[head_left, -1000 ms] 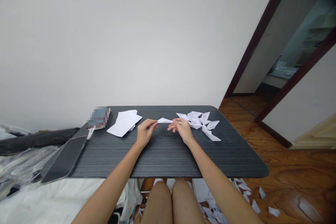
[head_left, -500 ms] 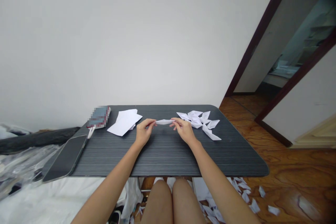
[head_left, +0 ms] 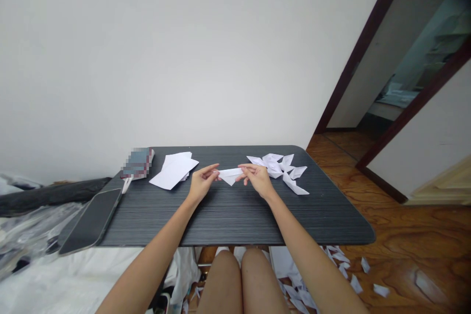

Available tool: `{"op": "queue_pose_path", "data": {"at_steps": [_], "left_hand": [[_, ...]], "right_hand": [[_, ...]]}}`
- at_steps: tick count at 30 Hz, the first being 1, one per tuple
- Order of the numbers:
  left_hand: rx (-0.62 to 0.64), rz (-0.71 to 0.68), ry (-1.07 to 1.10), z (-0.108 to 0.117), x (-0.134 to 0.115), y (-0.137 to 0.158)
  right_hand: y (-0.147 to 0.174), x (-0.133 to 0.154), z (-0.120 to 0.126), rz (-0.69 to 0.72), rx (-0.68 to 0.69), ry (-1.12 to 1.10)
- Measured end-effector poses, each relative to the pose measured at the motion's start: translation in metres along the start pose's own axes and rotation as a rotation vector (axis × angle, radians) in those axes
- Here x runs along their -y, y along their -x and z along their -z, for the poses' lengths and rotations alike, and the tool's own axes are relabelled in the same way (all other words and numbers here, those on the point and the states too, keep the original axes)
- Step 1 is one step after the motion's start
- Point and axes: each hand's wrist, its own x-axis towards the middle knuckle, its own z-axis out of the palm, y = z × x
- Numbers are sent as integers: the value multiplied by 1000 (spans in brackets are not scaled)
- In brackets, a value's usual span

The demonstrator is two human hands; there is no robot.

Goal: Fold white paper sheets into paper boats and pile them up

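A small folded white paper is stretched between my two hands above the dark table. Its top edge is straight and a point hangs downward. My left hand pinches its left end between thumb and fingers. The right end is pinched by my right hand, with the lower fingers slightly spread. Close to my right hand lie several folded white paper boats in a loose cluster. Left of my left hand rests a stack of white paper sheets.
The dark ribbed table stands against a white wall. On its left are a phone-like black slab and a pixelated packet. Several folded papers lie on the wooden floor at the right, below the table. A doorway is at the right.
The folded paper has turned between my hands: its narrow edge view has become a broad face with a point downward. Both hands keep their pinch in nearly the same place.
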Motion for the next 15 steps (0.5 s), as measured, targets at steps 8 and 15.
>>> {"op": "queue_pose_path", "data": {"at_steps": [8, 15], "left_hand": [[67, -171, -230, 2, 5, 0], [81, -239, -347, 3, 6, 2]], "right_hand": [[-2, -15, -4, -105, -139, -130], [-4, -18, -4, -140, -124, -126]]}}
